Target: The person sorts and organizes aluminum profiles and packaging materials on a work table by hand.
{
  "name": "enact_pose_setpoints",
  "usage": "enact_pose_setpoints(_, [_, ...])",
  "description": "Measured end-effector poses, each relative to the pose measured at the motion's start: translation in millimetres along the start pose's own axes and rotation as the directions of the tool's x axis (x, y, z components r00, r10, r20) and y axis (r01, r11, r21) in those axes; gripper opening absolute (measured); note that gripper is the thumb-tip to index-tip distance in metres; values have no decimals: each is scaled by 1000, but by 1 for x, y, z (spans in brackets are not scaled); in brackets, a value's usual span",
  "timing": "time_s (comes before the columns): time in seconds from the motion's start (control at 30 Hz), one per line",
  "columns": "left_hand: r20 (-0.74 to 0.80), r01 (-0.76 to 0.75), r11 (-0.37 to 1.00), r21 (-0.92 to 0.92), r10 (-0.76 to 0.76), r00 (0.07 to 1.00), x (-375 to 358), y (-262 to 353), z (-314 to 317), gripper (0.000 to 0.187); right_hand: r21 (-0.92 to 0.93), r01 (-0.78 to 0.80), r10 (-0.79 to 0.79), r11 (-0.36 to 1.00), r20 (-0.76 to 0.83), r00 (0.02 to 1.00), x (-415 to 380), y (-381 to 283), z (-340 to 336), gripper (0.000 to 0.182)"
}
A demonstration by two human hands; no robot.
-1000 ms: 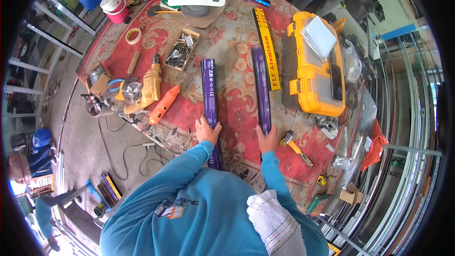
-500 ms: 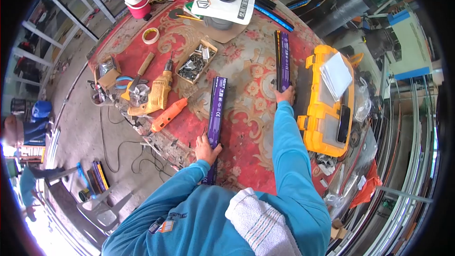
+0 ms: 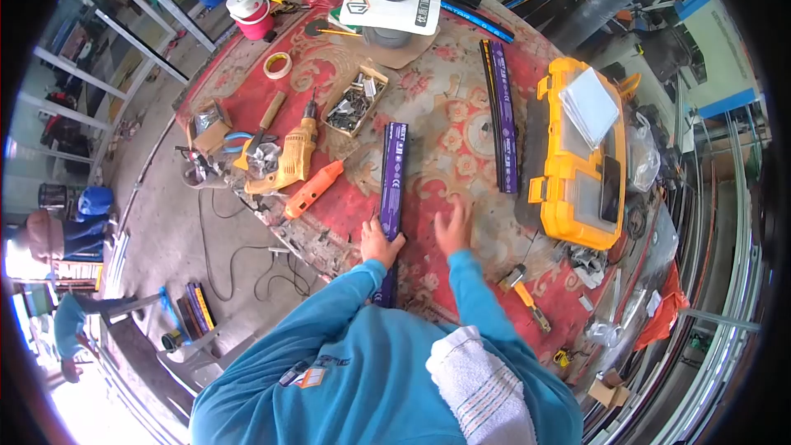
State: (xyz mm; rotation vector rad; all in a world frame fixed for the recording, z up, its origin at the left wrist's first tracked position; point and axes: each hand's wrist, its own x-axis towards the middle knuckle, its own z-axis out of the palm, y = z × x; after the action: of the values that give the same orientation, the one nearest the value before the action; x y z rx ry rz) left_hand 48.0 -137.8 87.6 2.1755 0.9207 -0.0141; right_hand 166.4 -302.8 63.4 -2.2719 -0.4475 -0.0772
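Observation:
A long, narrow profile bar covered in purple printed film (image 3: 395,169) lies on the red patterned carpet, its near end running down close to my body. My left hand (image 3: 381,245) grips this bar near its lower part, fingers on one side and thumb on the other. To the right of it, my right hand (image 3: 454,229) hovers over or rests on the carpet with fingers apart and nothing in them; contact is hard to tell. Farther right, a second purple-filmed profile bar (image 3: 505,128) lies beside the yellow toolbox, with no hand on it.
The carpeted table (image 3: 428,280) also bears a yellow toolbox (image 3: 568,165) with papers on top, a hammer (image 3: 525,297), a power drill (image 3: 295,152), an orange tool (image 3: 315,189), a box of metal parts (image 3: 356,103), and a tape roll (image 3: 278,65). Another person (image 3: 70,321) is at far left.
My right hand has let go of the second purple bar and moved left and nearer to me, opening. My left hand stays on the first bar. The view has shifted, and the hammer is now visible.

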Motion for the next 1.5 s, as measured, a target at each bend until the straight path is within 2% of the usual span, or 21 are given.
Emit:
enact_pose_setpoints(0.03, [0, -4, 1000, 10, 4, 1000, 4, 1, 0, 83, -38, 78, -79, 996, -7, 997, -43, -13, -5, 65])
enact_pose_setpoints(0.13, [14, -67, 996, -60, 68, 998, 20, -3, 15, 88, -78, -70, 84, 995, 193, 978, -151, -25, -30, 69])
enact_pose_setpoints(0.2, [51, -77, 996, -52, 80, 996, 33, 3, 21, 91, -328, -10, 134, 945, 359, 924, -197, -20, -44, 76])
enact_pose_setpoints(0.3, [83, 8, 1000, 1, -8, 997, 53, 12, 29, 93, -331, 39, 119, 943, 443, 888, -201, -15, -54, 81])
enact_pose_setpoints(0.43, [100, 116, 993, 27, -118, 988, 42, 6, 12, 80, -397, 94, 85, 913, 411, 908, -205, -15, -51, 82])
enact_pose_setpoints(0.53, [-27, -167, 983, -74, 165, 986, -14, -54, -12, 57, -420, 204, -11, 884, 418, 908, -208, -5, -50, 82])
enact_pose_setpoints(0.57, [-37, -309, 948, -69, 307, 951, -65, -45, -58, 50, -443, 242, -37, 863, 422, 906, -213, -1, -52, 82])
enact_pose_setpoints(0.63, [-9, -187, 974, -127, 188, 982, -119, -112, -69, 44, -471, 316, -75, 824, 462, 884, -206, -1, -48, 81])
enact_pose_setpoints(0.7, [158, -26, 995, -93, 41, 987, -181, -195, -73, 47, -504, 365, -99, 783, 479, 872, -207, 3, -48, 80])
enact_pose_setpoints(0.73, [280, 192, 981, -38, -174, 944, -219, -221, -85, 55, -527, 373, -117, 764, 456, 882, -211, 6, -48, 80])
enact_pose_setpoints(0.8, [512, 426, 897, 116, -421, 749, -288, -310, -74, 66, -533, 415, -157, 737, 462, 873, -212, 19, -47, 79])
enact_pose_setpoints(0.87, [535, 561, 828, -11, -469, 703, -348, -292, -115, 74, -537, 418, -139, 733, 484, 864, -214, 22, -50, 79])
enact_pose_setpoints(0.93, [603, 644, 765, 10, -519, 606, -372, -331, -99, 79, -548, 416, -132, 726, 482, 866, -211, 10, -53, 78])
enact_pose_setpoints(1.0, [506, 649, 756, 83, -593, 626, -391, -379, -62, 69, -648, 321, 84, 691, 512, 855, -212, -5, -57, 81])
enact_pose_setpoints(1.1, [390, 698, 716, 28, -651, 652, -421, -404, -69, 46, -633, 364, 68, 683, 551, 832, -199, 25, -47, 86])
enact_pose_setpoints(1.23, [325, 684, 728, -43, -637, 699, -465, -445, -95, 41, -653, 358, 157, 667, 593, 790, -177, 84, -12, 89])
enact_pose_setpoints(1.33, [370, 691, 721, 45, -655, 659, -510, -471, -103, 40, -534, 60, 236, 844, 469, 851, -222, 107, -17, 59])
enact_pose_setpoints(1.4, [337, 813, 563, -150, -744, 577, -543, -489, -108, 45, -381, -129, 279, 916, 371, 886, -231, 76, -28, 41])
enact_pose_setpoints(1.43, [349, 810, 561, -168, -735, 581, -560, -493, -106, 45, -443, 125, 76, 888, 408, 910, -262, 56, -22, 26])
enact_pose_setpoints(1.47, [289, 813, 506, -287, -764, 577, -580, -494, -104, 50, -465, 192, 0, 864, 381, 924, -298, 46, -5, 24])
enact_pose_setpoints(1.5, [228, 799, 448, -402, -796, 561, -594, -494, -104, 55, -499, 252, 91, 829, 565, 820, -334, 16, 15, 23])
